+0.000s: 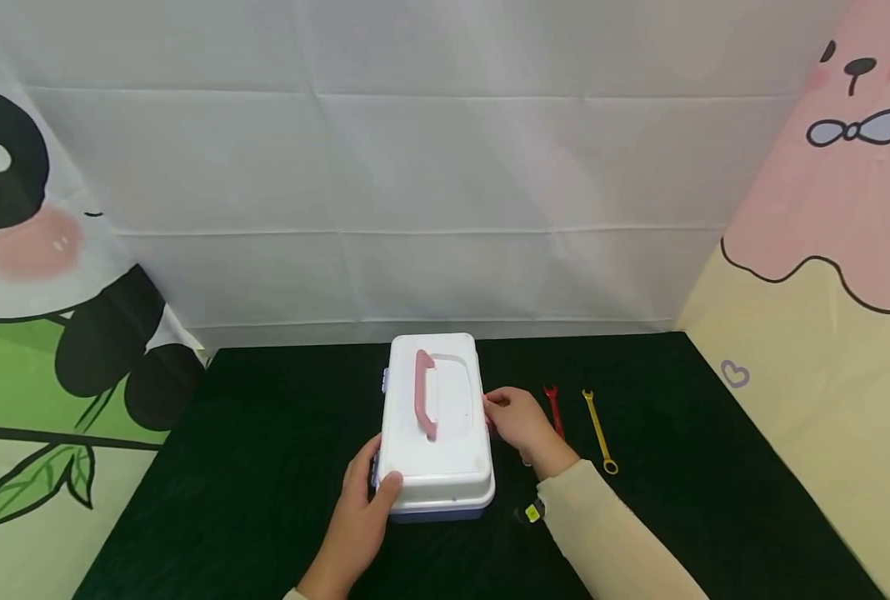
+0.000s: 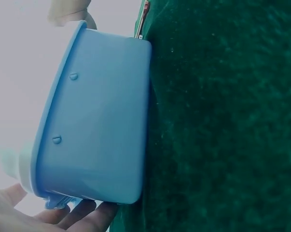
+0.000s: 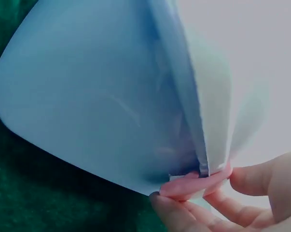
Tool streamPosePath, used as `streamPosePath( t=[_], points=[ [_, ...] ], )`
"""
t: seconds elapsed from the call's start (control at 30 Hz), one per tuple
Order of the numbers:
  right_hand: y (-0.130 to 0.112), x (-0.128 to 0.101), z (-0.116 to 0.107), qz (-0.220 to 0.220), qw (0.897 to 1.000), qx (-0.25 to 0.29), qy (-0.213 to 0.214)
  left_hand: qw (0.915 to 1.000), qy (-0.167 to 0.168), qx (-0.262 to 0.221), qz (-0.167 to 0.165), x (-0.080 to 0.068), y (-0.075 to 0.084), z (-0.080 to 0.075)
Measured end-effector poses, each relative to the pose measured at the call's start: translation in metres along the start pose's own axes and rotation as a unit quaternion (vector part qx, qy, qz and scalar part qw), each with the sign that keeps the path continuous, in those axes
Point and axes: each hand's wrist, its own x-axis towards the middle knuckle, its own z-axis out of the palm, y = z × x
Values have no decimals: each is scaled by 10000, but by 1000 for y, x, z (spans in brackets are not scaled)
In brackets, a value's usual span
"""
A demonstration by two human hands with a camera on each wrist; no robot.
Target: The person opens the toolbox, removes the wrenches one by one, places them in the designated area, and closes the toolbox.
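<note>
A storage box (image 1: 452,467) with a white lid, a blue base and a pink carrying handle (image 1: 420,392) stands upright on the dark green cloth, its lid down. At its near left corner, my left hand (image 1: 358,508) holds it, thumb on the lid's edge and fingers along the hinge side. The left wrist view shows those fingers beside the blue base (image 2: 99,116). On the box's right side, my right hand (image 1: 516,417) pinches a pink latch (image 3: 196,186) between thumb and fingers. This latch lies across the seam between lid and base.
Right of the box lie a red wrench (image 1: 554,408), partly behind my right hand, and a yellow wrench (image 1: 600,433). The green cloth (image 1: 287,450) covers the table. A white sheet (image 1: 445,183) hangs behind, with cartoon-printed cloths at both sides.
</note>
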Motion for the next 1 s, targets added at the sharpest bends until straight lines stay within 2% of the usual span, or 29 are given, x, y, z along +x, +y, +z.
streamPosePath(
  t=[0.2, 0.3, 0.53, 0.7, 1.0],
  points=[
    [2, 6, -3, 463, 9947, 851, -335, 9998, -6, 104, 139, 3, 0, -1],
    [4, 8, -3, 588, 9917, 1085, -367, 9997, -22, 158, 163, 5, 1, -1],
    [12, 11, 0, 706, 9896, 1236, -220, 9997, -5, 185, 185, 10, -2, -1],
    [16, 11, 3, 639, 9901, 1233, -211, 9997, 14, 179, 170, 11, -3, -2],
    [17, 7, -2, 283, 9925, 1069, -518, 9994, -39, 261, 218, 15, -1, -11]
  ],
)
